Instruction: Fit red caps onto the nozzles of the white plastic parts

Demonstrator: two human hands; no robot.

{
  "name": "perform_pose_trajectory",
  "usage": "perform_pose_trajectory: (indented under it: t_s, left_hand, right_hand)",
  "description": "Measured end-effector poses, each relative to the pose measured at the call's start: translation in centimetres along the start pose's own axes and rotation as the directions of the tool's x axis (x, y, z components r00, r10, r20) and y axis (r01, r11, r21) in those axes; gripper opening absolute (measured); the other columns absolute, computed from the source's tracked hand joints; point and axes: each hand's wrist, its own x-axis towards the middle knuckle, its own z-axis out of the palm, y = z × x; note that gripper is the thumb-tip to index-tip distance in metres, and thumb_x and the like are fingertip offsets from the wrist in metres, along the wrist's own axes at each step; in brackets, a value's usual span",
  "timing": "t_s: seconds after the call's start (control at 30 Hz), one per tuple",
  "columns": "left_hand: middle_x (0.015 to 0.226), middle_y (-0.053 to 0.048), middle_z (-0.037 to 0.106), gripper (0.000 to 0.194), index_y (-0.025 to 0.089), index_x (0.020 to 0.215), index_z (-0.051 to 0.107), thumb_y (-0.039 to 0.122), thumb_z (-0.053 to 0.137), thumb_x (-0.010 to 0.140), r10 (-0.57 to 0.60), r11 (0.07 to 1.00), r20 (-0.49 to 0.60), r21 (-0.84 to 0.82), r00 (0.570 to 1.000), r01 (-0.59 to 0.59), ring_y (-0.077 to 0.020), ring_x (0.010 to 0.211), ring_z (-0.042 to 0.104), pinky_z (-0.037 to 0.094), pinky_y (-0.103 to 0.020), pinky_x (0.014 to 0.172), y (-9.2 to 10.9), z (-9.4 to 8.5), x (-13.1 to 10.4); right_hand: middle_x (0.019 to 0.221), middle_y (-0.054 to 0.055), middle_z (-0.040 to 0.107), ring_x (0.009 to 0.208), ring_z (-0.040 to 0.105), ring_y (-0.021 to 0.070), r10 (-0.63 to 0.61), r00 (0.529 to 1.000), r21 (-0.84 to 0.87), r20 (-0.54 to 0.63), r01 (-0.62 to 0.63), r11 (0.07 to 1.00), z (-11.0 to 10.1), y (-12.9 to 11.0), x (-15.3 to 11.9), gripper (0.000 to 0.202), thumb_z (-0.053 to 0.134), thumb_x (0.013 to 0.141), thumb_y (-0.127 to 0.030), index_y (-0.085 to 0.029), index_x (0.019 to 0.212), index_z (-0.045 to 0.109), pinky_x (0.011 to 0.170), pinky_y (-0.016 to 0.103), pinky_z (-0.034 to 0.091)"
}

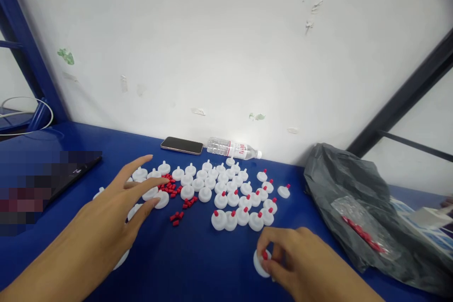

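My right hand (293,255) pinches the red tip of a white round cap (259,264) at the front of the blue table. My left hand (116,203) reaches over the left side with its fingers apart and holds nothing that I can see. By its fingertips lie loose small red caps (171,186) and white nozzle caps (162,199) with bare spouts. Right of the middle stand several white nozzle caps with red tips fitted (243,216). Part of the white pieces on the left is hidden behind my left hand.
A phone (181,145) and a clear plastic bottle (231,148) lie along the wall. On the right, a dark plastic bag (329,184) carries a clear bag of red caps (366,233). A dark, partly blurred-out device (76,172) is at the left.
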Motion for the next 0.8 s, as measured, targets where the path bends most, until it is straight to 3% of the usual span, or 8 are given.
perform_pose_trajectory:
  t_s: [0.07, 0.13, 0.23, 0.37, 0.53, 0.67, 0.73, 0.8]
  left_hand:
    - [0.177, -0.007, 0.059, 0.058, 0.036, 0.133, 0.087, 0.057, 0.038, 0.111, 0.003, 0.999, 0.062, 0.036, 0.998, -0.005, -0.0383, 0.126, 0.081, 0.070, -0.044, 0.080, 0.0, 0.4, -0.2]
    - [0.159, -0.013, 0.072, 0.061, 0.032, 0.129, 0.089, 0.053, 0.034, 0.110, 0.006, 0.997, 0.136, 0.079, 0.991, -0.016, -0.0428, 0.135, 0.075, 0.070, -0.052, 0.091, 0.3, 0.5, -0.2]
    - [0.139, -0.016, 0.081, 0.061, 0.029, 0.127, 0.089, 0.041, 0.033, 0.107, 0.020, 0.989, 0.215, 0.141, 0.976, -0.051, -0.0421, 0.129, 0.076, 0.068, -0.056, 0.096, 0.9, 0.2, 0.1]
    - [0.133, -0.018, 0.085, 0.065, 0.026, 0.124, 0.089, 0.038, 0.028, 0.104, -0.005, 0.974, 0.300, 0.217, 0.954, -0.063, -0.0429, 0.127, 0.077, 0.066, -0.057, 0.096, 1.6, -0.3, 0.7]
    - [0.121, -0.019, 0.088, 0.062, 0.026, 0.097, 0.085, 0.038, 0.024, 0.102, -0.087, 0.961, 0.336, 0.276, 0.938, -0.010, -0.0412, 0.106, 0.084, 0.063, -0.049, 0.080, 1.7, -0.5, 1.2]
    - [0.109, -0.009, 0.092, 0.049, 0.031, 0.099, 0.087, 0.050, 0.041, 0.100, -0.065, 0.993, 0.177, 0.104, 0.982, 0.047, -0.0343, 0.094, 0.087, 0.060, -0.039, 0.077, 1.4, -0.7, 1.0]
    - [0.096, 0.000, 0.091, 0.042, 0.035, 0.099, 0.087, 0.060, 0.054, 0.099, -0.054, 0.995, 0.102, -0.081, 0.993, 0.062, -0.0240, 0.074, 0.081, 0.057, -0.031, 0.069, 1.7, -0.9, 0.3]
    - [0.086, 0.007, 0.088, 0.038, 0.036, 0.093, 0.086, 0.066, 0.064, 0.098, -0.034, 0.963, 0.118, -0.262, 0.992, 0.064, -0.0155, 0.058, 0.070, 0.052, -0.025, 0.059, 2.2, -1.1, -0.7]
  right_hand:
    - [0.097, 0.000, 0.091, 0.089, 0.087, 0.0277, 0.079, 0.995, -0.052, -0.053, -0.082, 0.995, 0.3, 1.2, 0.3, 0.032, 0.072, 0.099, -0.015, -0.038, 0.113, 0.090, 0.070, 0.031, 0.048]
    - [0.102, 0.003, 0.092, 0.096, 0.089, 0.0326, 0.122, 0.985, -0.074, -0.124, -0.131, 0.989, 0.5, 2.3, 0.1, 0.033, 0.072, 0.103, -0.026, -0.038, 0.130, 0.087, 0.071, 0.034, 0.051]
    - [0.103, 0.004, 0.092, 0.095, 0.090, 0.0338, 0.097, 0.967, -0.073, -0.234, -0.117, 0.990, 0.4, 2.9, -0.6, 0.038, 0.065, 0.111, -0.039, -0.038, 0.146, 0.080, 0.068, 0.036, 0.053]
    - [0.096, -0.002, 0.092, 0.085, 0.091, 0.0305, -0.027, 0.943, -0.105, -0.331, -0.009, 0.994, 0.3, 1.6, -1.5, 0.034, 0.063, 0.115, -0.043, -0.042, 0.145, 0.078, 0.062, 0.035, 0.055]
    - [0.086, -0.005, 0.089, 0.072, 0.088, 0.0283, -0.225, 0.869, -0.217, -0.442, 0.140, 0.966, 1.6, -1.7, -0.7, 0.028, 0.076, 0.107, -0.030, -0.037, 0.134, 0.082, 0.057, 0.034, 0.053]
    - [0.091, -0.006, 0.090, 0.074, 0.088, 0.0268, -0.347, 0.820, -0.177, -0.455, 0.299, 0.938, 3.3, -5.0, 0.6, 0.030, 0.086, 0.100, -0.031, -0.036, 0.129, 0.082, 0.061, 0.033, 0.056]
    - [0.102, -0.005, 0.091, 0.076, 0.088, 0.0258, -0.350, 0.798, -0.106, -0.490, 0.344, 0.933, 4.0, -6.5, 1.3, 0.044, 0.091, 0.099, -0.040, -0.037, 0.141, 0.078, 0.065, 0.033, 0.059]
    - [0.111, -0.004, 0.092, 0.076, 0.088, 0.0247, -0.353, 0.771, -0.045, -0.530, 0.390, 0.920, 4.3, -7.7, 1.8, 0.063, 0.092, 0.100, -0.052, -0.038, 0.157, 0.070, 0.067, 0.033, 0.060]
